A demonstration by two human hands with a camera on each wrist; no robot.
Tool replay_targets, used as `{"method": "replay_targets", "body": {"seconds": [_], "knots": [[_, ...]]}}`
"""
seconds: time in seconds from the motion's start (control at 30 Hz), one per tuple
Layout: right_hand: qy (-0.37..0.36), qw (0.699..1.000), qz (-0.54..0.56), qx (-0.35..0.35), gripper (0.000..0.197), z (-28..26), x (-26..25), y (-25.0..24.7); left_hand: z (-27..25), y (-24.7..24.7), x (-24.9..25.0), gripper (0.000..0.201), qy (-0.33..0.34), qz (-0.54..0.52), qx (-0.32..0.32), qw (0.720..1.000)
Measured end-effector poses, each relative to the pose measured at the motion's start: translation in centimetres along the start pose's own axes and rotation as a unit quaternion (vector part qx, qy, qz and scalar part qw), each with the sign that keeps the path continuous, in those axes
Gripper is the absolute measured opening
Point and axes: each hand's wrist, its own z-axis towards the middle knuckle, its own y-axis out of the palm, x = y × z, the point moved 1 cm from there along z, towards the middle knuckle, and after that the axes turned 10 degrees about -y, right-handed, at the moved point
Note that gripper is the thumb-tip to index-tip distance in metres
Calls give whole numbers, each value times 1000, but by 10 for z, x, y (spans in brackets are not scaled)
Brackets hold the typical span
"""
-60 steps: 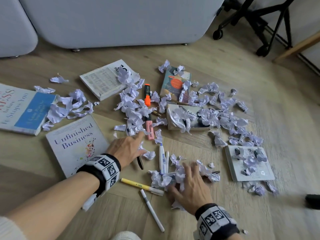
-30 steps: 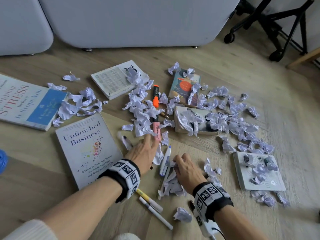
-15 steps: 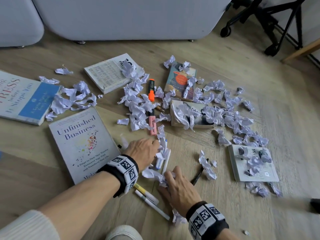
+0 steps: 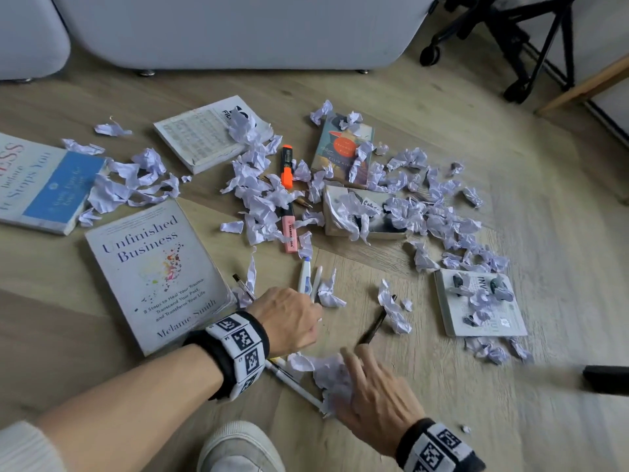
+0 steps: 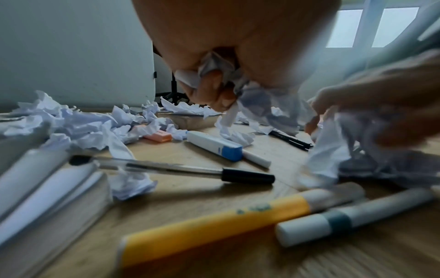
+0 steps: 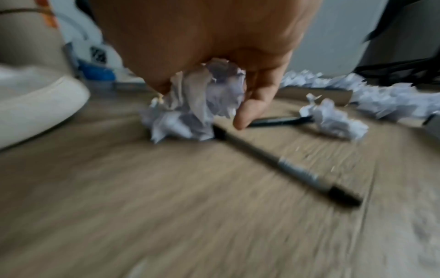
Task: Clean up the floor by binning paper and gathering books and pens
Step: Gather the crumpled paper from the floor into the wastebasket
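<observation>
Clutching crumpled paper (image 5: 221, 69) in curled fingers, the left hand (image 4: 289, 320) hovers low at centre frame, beside the book "Unfinished Business" (image 4: 153, 270). The right hand (image 4: 374, 400), lower centre, bunches another paper wad (image 6: 197, 105) against the floor (image 4: 561, 233), fingers curled over it. A black pen (image 4: 372, 327) lies just above that hand; a yellow highlighter (image 5: 214, 227) and white pen (image 5: 352, 216) lie between the wrists. More scraps, markers and books spread toward the upper right.
</observation>
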Motion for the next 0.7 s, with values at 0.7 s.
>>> {"method": "replay_targets", "body": {"seconds": [0.7], "knots": [[214, 963, 111, 119, 32, 36, 107, -18, 50, 11, 40, 14, -104, 46, -62, 992]]}}
